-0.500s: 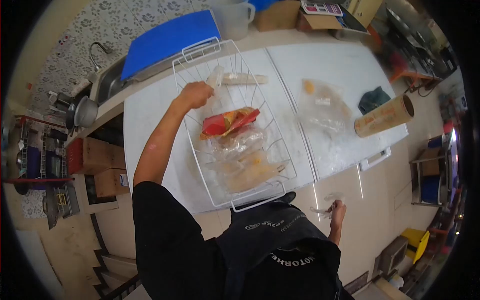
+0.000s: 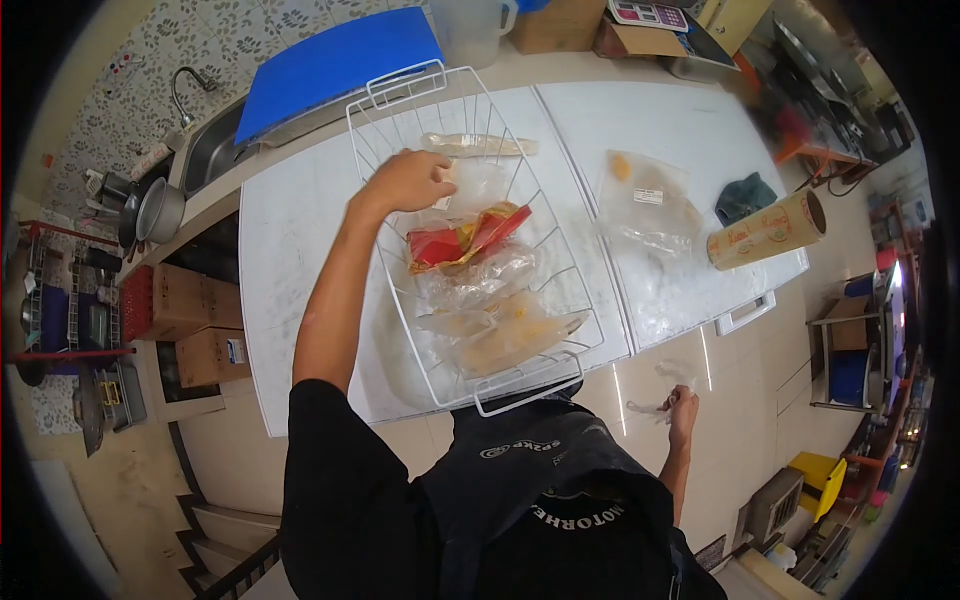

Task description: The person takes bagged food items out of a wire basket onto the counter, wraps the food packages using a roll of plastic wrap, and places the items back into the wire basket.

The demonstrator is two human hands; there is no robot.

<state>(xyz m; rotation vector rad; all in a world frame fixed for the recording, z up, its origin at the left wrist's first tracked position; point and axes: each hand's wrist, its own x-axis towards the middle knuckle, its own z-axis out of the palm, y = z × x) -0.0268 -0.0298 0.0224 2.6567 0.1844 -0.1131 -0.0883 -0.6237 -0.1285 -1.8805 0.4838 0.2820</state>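
My left hand reaches into the white wire basket, with its curled fingers at the edge of a clear plastic bag that has a small white label. The bag lies flat between a long, narrow clear packet and a red and yellow packet. Nearer to me in the basket are crumpled clear plastic and a clear bag with yellowish contents. Low at the right, beyond the table edge, my right hand is closed on a thin crumpled piece of clear plastic.
The basket stands on a white lidded surface. To its right lie a labelled clear bag, a dark green cloth and a cardboard tube. A blue board and a translucent jug are at the back.
The clear bag that hung upright from my left hand now lies flatter in the basket. My left hand has moved slightly right and its fingers have loosened. My right hand still holds the plastic.
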